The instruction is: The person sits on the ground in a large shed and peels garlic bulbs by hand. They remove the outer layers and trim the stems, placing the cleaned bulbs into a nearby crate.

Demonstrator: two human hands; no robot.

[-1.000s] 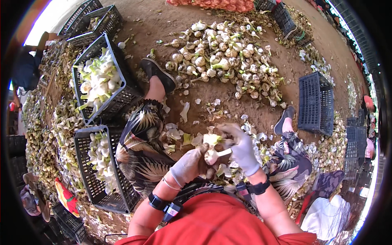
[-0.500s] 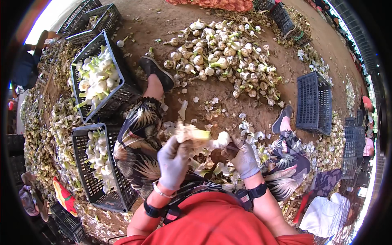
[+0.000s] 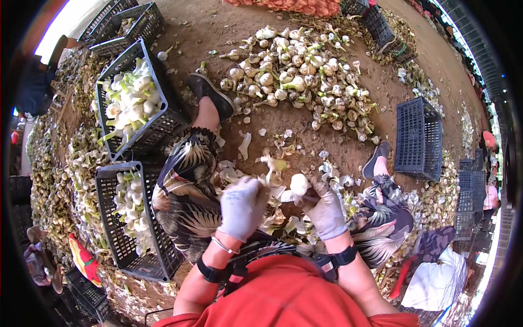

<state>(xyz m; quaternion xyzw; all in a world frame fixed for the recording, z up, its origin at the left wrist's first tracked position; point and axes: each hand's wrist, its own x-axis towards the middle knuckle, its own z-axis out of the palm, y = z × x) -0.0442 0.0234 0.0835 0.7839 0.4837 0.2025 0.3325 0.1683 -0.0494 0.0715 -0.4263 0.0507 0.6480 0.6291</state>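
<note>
My gloved right hand is closed, with a peeled white garlic bulb at its fingertips. Something dark and narrow shows between its thumb and fingers; its kind is unclear. My gloved left hand is turned back upward, its fingers curled under and blurred, so their grip is hidden. Just beyond it is a cut garlic stalk with loose, blurred skin; whether the hand touches it is unclear. Garlic peelings lie on the ground between my legs.
A heap of untrimmed garlic lies ahead. At left, one black crate holds white bulbs, and another crate holds more. A further black crate stands at right. A white sack is at lower right.
The stalk and its skin have come apart from the bulb and lie farther from me. My left hand has rolled over, back upward, and drawn nearer. The right hand keeps the bulb almost in place.
</note>
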